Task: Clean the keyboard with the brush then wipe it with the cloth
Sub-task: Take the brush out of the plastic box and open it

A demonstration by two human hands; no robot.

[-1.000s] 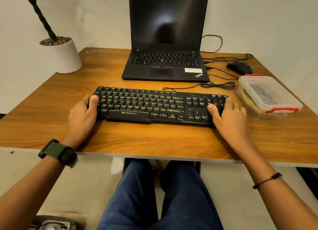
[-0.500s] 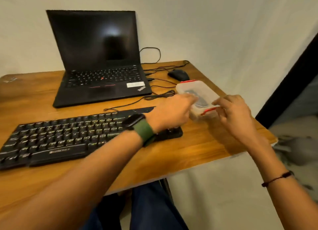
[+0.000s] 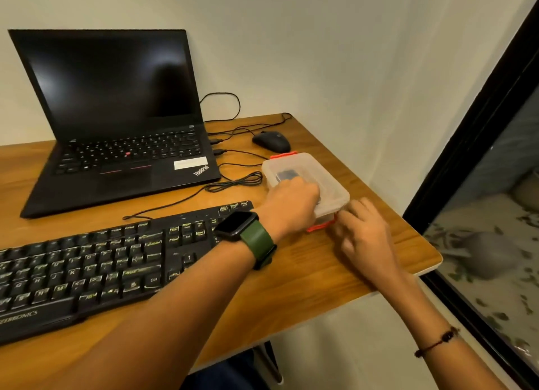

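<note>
The black keyboard [image 3: 96, 267] lies along the desk's near left side. To its right stands a translucent plastic box [image 3: 323, 179] with red clips; a dark item shows dimly through its lid, and the rest of its contents are unclear. My left hand [image 3: 291, 204] lies over the near left part of the lid with bent fingers and holds the box. My right hand [image 3: 364, 232], slightly blurred, has its fingertips on the near red clip [image 3: 319, 226]. No brush or cloth shows plainly.
An open black laptop [image 3: 122, 133] stands behind the keyboard. A black mouse [image 3: 272, 141] and loose cables [image 3: 233, 182] lie behind and left of the box. The desk's right edge [image 3: 420, 232] is close to the box, with a dark-framed glass panel beyond.
Both hands left the keyboard's ends and moved right to the box. The view turned right; the left hand settled on the lid and the right hand reached the near clip.
</note>
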